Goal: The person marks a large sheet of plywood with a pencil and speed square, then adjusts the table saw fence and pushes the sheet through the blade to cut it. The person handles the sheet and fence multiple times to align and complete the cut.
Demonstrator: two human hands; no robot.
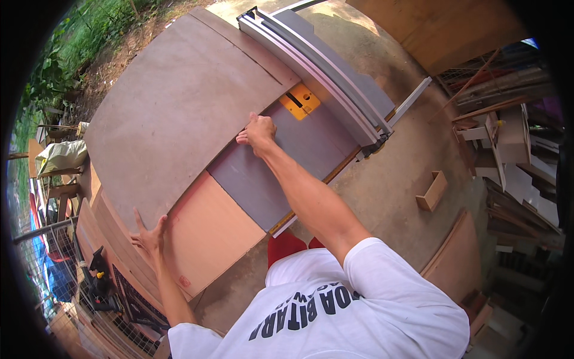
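A large grey-brown wooden panel [173,90] lies across a table saw, its near edge running diagonally in front of me. My right hand [259,131] is closed at that edge, fingers curled against it, not far from the yellow insert plate [300,102] with its dark slot. Further left, my left hand [149,236] has its fingers spread at the panel's near left corner, touching the edge. Between the hands, the grey saw table [269,161] and a pale wooden side board [209,233] show. The panel's underside is hidden.
A long metal rip fence [323,72] stands right of the insert plate. A small open wooden box [431,191] sits on the concrete floor. Offcuts [514,203] pile up at the right. A black-and-yellow power tool [98,278] and wire mesh are at the lower left.
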